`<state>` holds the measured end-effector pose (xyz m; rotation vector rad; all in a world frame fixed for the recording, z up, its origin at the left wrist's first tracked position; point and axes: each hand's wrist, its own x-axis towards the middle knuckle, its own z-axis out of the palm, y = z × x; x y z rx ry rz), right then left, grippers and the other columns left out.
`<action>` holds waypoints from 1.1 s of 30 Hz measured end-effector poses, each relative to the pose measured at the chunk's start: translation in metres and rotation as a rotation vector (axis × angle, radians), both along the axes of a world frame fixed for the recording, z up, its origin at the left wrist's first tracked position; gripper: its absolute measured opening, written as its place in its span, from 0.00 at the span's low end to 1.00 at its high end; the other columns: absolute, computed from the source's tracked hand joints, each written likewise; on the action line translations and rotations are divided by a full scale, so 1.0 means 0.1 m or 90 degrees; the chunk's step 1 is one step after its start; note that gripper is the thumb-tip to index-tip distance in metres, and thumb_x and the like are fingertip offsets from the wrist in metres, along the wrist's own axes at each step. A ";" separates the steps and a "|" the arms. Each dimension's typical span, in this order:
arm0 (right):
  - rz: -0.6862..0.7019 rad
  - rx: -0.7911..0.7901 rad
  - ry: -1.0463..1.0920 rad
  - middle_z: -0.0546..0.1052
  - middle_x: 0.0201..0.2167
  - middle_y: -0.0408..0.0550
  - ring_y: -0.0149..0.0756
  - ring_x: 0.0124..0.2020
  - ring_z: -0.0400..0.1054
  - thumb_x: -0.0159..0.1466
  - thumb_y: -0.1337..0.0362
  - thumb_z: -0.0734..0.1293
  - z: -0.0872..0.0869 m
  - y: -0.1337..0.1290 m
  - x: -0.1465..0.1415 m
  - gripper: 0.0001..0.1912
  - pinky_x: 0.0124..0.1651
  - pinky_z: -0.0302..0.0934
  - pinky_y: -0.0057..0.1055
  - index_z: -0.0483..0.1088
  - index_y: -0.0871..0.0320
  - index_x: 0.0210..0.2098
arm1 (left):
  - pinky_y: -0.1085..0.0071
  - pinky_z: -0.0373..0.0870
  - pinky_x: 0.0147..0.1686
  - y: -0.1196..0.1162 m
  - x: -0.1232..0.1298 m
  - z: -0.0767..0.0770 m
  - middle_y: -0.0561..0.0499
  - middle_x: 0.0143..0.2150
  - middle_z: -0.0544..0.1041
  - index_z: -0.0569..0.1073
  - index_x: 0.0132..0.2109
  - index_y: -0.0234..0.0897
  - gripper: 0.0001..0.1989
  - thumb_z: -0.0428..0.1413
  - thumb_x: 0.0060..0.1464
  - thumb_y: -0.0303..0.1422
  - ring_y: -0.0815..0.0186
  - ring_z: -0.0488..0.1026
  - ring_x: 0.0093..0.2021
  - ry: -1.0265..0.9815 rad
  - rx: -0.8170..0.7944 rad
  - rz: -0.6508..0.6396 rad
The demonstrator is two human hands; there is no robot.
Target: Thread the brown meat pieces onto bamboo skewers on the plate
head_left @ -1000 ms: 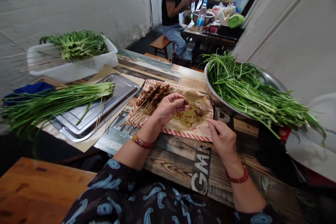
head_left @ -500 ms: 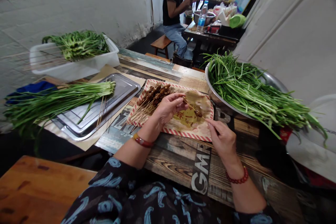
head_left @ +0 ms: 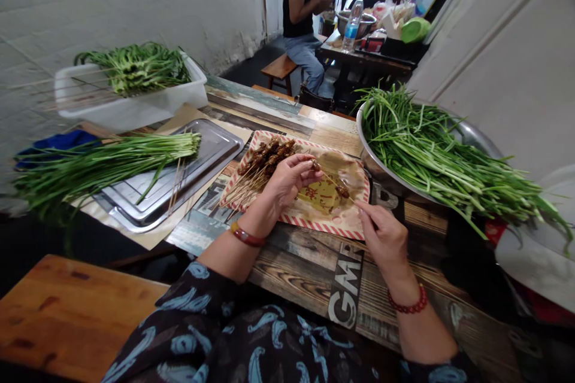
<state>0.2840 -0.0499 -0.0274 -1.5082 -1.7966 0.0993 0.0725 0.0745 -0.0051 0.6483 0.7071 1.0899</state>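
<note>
My left hand (head_left: pixel 294 178) is closed in a pinch on a small dark brown piece of meat (head_left: pixel 315 164) at the tip of a thin skewer. Lower on the same skewer sits another brown piece of meat (head_left: pixel 342 191). The skewer's near end is pinched between the thumb and fingers of my right hand (head_left: pixel 385 233). Both hands are over a tray with a red-and-white striped rim (head_left: pixel 323 229), which has yellowish liquid in its bottom. A pile of meat skewers (head_left: pixel 269 158) lies in the tray's left part, just beyond my left wrist.
Right of the tray stands a metal bowl (head_left: pixel 366 152) heaped with green chives (head_left: pixel 431 143). To the left, a chive bunch (head_left: pixel 148 152) lies on a metal tray lid (head_left: pixel 215 158), near a white bin (head_left: pixel 157 105) of greens. Behind, a person (head_left: pixel 303 12) sits at another table.
The camera view has shifted slightly, moving the scene a little right and up. Both hands keep their hold on the skewer and meat, with hardly any visible change.
</note>
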 end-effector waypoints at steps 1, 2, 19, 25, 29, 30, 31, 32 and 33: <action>0.001 -0.001 0.000 0.81 0.39 0.50 0.36 0.38 0.76 0.68 0.65 0.61 0.00 0.00 0.00 0.14 0.46 0.69 0.33 0.75 0.56 0.48 | 0.62 0.76 0.42 0.00 0.00 0.00 0.50 0.31 0.78 0.71 0.39 0.31 0.14 0.65 0.45 0.28 0.65 0.79 0.30 0.002 0.001 0.001; 0.002 -0.003 0.000 0.81 0.39 0.50 0.36 0.38 0.76 0.68 0.65 0.61 0.00 0.00 0.00 0.14 0.46 0.69 0.33 0.75 0.56 0.48 | 0.62 0.76 0.42 -0.01 0.00 0.00 0.50 0.31 0.78 0.71 0.39 0.31 0.14 0.65 0.45 0.28 0.65 0.79 0.30 0.004 0.003 0.001; 0.000 0.000 -0.037 0.81 0.39 0.51 0.35 0.38 0.75 0.69 0.67 0.60 0.01 0.00 0.01 0.14 0.46 0.68 0.31 0.75 0.59 0.49 | 0.63 0.77 0.41 -0.04 0.03 0.01 0.50 0.31 0.79 0.72 0.38 0.32 0.16 0.67 0.42 0.29 0.65 0.79 0.30 0.012 0.025 0.010; 0.000 0.016 -0.043 0.81 0.38 0.50 0.34 0.37 0.75 0.69 0.67 0.61 0.02 0.00 0.01 0.14 0.45 0.68 0.30 0.75 0.59 0.49 | 0.63 0.77 0.41 -0.03 0.03 0.01 0.50 0.30 0.79 0.72 0.38 0.32 0.15 0.66 0.43 0.28 0.65 0.79 0.30 0.014 0.024 0.021; 0.002 0.023 -0.052 0.81 0.38 0.51 0.35 0.38 0.75 0.69 0.68 0.61 0.03 0.00 0.00 0.14 0.46 0.68 0.30 0.76 0.61 0.48 | 0.63 0.77 0.41 -0.03 0.04 0.01 0.49 0.30 0.79 0.72 0.39 0.31 0.15 0.66 0.43 0.28 0.65 0.79 0.30 0.014 0.026 0.024; 0.003 0.021 -0.054 0.81 0.38 0.51 0.34 0.38 0.75 0.69 0.68 0.61 0.03 0.00 0.00 0.14 0.46 0.68 0.30 0.76 0.61 0.48 | 0.63 0.77 0.40 -0.03 0.04 0.01 0.49 0.30 0.79 0.72 0.39 0.31 0.15 0.66 0.42 0.28 0.64 0.79 0.30 0.015 0.028 0.023; 0.003 0.019 -0.054 0.81 0.38 0.51 0.34 0.38 0.75 0.69 0.68 0.61 0.03 0.00 0.00 0.14 0.46 0.68 0.30 0.76 0.61 0.48 | 0.63 0.77 0.40 -0.03 0.04 0.01 0.49 0.30 0.79 0.72 0.39 0.31 0.16 0.66 0.42 0.28 0.64 0.79 0.30 0.016 0.030 0.022; 0.003 0.016 -0.055 0.81 0.38 0.51 0.34 0.37 0.75 0.69 0.68 0.61 0.03 0.00 0.00 0.14 0.45 0.68 0.30 0.75 0.61 0.49 | 0.63 0.77 0.40 -0.03 0.04 0.00 0.49 0.30 0.79 0.72 0.39 0.31 0.16 0.67 0.42 0.28 0.64 0.79 0.30 0.016 0.032 0.022; 0.001 0.014 -0.055 0.81 0.38 0.51 0.34 0.37 0.75 0.69 0.68 0.61 0.02 0.00 0.01 0.14 0.45 0.68 0.30 0.75 0.61 0.49 | 0.63 0.76 0.40 -0.03 0.04 0.00 0.49 0.30 0.79 0.72 0.39 0.31 0.16 0.67 0.42 0.28 0.64 0.79 0.30 0.017 0.033 0.022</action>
